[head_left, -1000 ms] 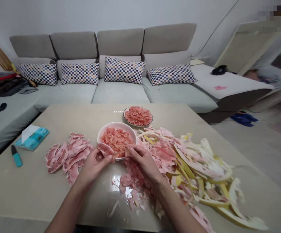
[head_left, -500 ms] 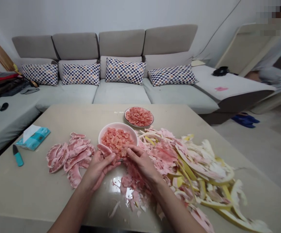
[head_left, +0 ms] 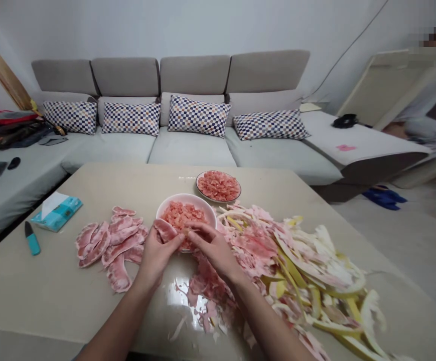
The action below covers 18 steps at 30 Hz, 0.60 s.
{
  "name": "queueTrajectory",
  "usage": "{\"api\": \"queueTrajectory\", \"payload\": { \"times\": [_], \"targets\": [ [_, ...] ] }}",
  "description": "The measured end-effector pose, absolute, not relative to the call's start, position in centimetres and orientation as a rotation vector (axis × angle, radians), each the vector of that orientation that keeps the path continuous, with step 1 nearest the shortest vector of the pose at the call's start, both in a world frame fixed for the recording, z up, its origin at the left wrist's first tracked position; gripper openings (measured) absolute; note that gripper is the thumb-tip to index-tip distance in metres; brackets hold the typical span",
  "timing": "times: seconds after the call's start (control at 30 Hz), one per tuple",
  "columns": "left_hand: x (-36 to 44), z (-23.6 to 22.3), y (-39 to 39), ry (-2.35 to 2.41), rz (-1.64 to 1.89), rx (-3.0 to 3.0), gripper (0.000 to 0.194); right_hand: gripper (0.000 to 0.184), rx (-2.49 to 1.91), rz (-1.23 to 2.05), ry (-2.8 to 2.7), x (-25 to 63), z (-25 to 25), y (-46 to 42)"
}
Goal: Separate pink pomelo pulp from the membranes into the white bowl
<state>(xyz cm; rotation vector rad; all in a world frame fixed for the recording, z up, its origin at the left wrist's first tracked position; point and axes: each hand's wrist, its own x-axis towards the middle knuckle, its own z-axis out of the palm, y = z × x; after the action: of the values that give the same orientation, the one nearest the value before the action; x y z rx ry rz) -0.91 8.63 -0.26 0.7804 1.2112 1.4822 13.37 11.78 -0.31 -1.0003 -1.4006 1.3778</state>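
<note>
My left hand is closed on a pink pomelo segment, its thumb along the near side. Beside it, my right hand pinches at the segment's right end, the fingertips of both hands meeting there. Whether pulp or skin is between the right fingertips is hard to make out. Both hands are over the near rim of a white bowl filled with loose pomelo pulp. Left of my hands lies a pile of unpeeled pomelo segments.
Behind the bowl sits a dark-rimmed plate of pulp. Pomelo peel and membranes sprawl across the table's right side. A teal-handled knife and a tissue pack lie at left. Beyond stands a sofa; a person is at far right.
My right fingertips have moved left, from apart over the bowl to touching the segment by my left thumb. The left hand still holds the segment. The view has shifted slightly.
</note>
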Motion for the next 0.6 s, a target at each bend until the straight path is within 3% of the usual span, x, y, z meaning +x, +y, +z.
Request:
{"api": "queueTrajectory", "payload": {
  "times": [0.37, 0.6],
  "targets": [
    [-0.8, -0.4, 9.9, 1.132, 1.454, 0.706, 0.039, 0.036, -0.909, 1.686, -1.118, 13.7, -2.0, 12.8],
    [-1.5, -0.6, 10.3, 0.996, 1.445, 0.532, 0.030, 0.030, -1.126, 0.868, -1.596, 14.8, -2.2, 13.4]
  ]
}}
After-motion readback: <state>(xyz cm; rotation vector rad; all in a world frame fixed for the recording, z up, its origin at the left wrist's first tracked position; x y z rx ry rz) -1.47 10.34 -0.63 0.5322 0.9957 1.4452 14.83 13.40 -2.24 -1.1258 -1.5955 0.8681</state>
